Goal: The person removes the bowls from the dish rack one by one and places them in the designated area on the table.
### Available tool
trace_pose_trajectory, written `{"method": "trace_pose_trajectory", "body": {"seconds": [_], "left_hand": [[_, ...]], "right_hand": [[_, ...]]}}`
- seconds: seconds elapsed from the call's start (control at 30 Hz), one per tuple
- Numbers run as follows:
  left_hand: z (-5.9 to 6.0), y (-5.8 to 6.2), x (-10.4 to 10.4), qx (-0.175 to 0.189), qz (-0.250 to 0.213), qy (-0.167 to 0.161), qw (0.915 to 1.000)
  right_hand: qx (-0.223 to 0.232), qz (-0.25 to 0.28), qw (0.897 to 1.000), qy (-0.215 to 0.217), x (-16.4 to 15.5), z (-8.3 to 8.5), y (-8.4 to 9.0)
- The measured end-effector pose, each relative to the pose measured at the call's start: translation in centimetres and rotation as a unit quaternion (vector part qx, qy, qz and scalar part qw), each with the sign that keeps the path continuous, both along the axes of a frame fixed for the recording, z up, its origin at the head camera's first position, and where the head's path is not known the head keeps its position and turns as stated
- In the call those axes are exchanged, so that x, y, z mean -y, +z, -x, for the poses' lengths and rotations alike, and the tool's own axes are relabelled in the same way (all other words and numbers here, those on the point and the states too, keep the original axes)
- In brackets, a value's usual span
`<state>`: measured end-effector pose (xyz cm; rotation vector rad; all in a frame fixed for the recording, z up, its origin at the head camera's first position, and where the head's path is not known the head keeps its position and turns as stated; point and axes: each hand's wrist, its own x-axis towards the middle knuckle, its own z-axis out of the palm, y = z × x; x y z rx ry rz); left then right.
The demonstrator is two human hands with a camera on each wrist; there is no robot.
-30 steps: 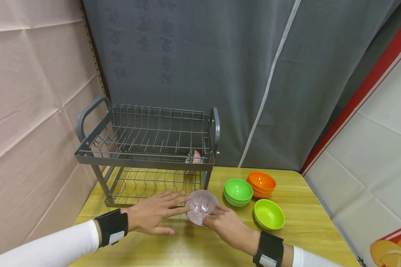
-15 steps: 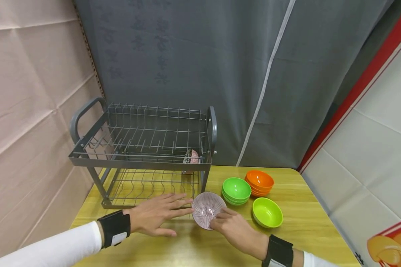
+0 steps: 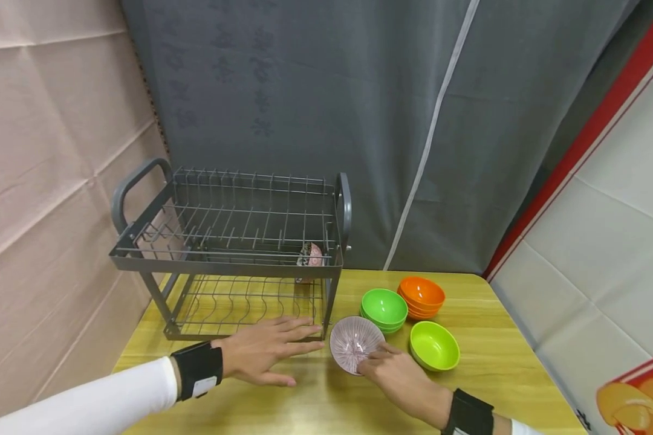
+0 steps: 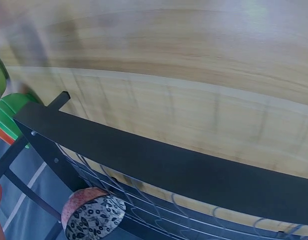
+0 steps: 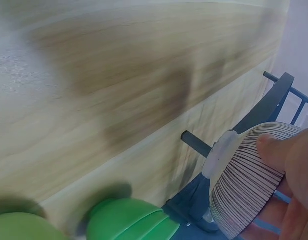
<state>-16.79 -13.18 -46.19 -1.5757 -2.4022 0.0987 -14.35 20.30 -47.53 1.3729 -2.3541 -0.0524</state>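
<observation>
My right hand (image 3: pixel 393 376) pinches the rim of a pale purple bowl (image 3: pixel 354 341) with fine radiating lines. In the right wrist view this striped bowl (image 5: pixel 248 175) is off the table, its foot towards the wood, thumb on the outside. My left hand (image 3: pixel 272 352) spreads its fingers, palm down, in front of the lower tier of the grey dish rack (image 3: pixel 228 266); it holds nothing, and its fingertips are a little left of the bowl. A pink and black patterned bowl (image 4: pixel 94 215) stands tilted on its side in the rack's lower tier, at the right end.
Right of the rack are stacked green bowls (image 3: pixel 384 307), stacked orange bowls (image 3: pixel 422 296) behind them, and a lime green bowl (image 3: pixel 434 345) nearer me. A grey curtain (image 3: pixel 283 90) hangs behind the wooden table (image 3: pixel 315 411); a pale cloth wall (image 3: pixel 60 181) borders the left.
My right hand has moved right and slightly towards me with the striped bowl, away from the rack's front. My left hand has shifted a little right, its fingers still spread.
</observation>
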Motion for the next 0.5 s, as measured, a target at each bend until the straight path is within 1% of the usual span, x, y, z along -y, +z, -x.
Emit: {"method": "trace_pose_trajectory", "body": {"seconds": [0.07, 0.23, 0.3, 0.43, 0.5], "left_hand": [[0.2, 0.0, -0.3, 0.006, -0.002, -0.005, 1.0000], [0.5, 0.0, -1.1, 0.013, 0.007, -0.004, 0.9999], [0.6, -0.1, -1.3, 0.016, 0.012, -0.002, 0.9998], [0.6, 0.0, -1.7, 0.017, 0.009, -0.010, 0.9998], [0.5, 0.0, -1.9, 0.014, 0.008, -0.014, 0.9998]], "right_hand": [[0.001, 0.002, 1.000, -0.006, -0.2, 0.0, -0.1], [0.001, 0.004, 1.000, -0.021, -0.8, -0.2, -0.4], [0.008, 0.006, 1.000, -0.026, -1.0, -0.3, -0.6], [0.024, 0.009, 0.999, -0.039, -1.4, -0.6, -1.2], [0.025, 0.007, 0.999, -0.048, -1.7, -0.7, -1.6]]}}
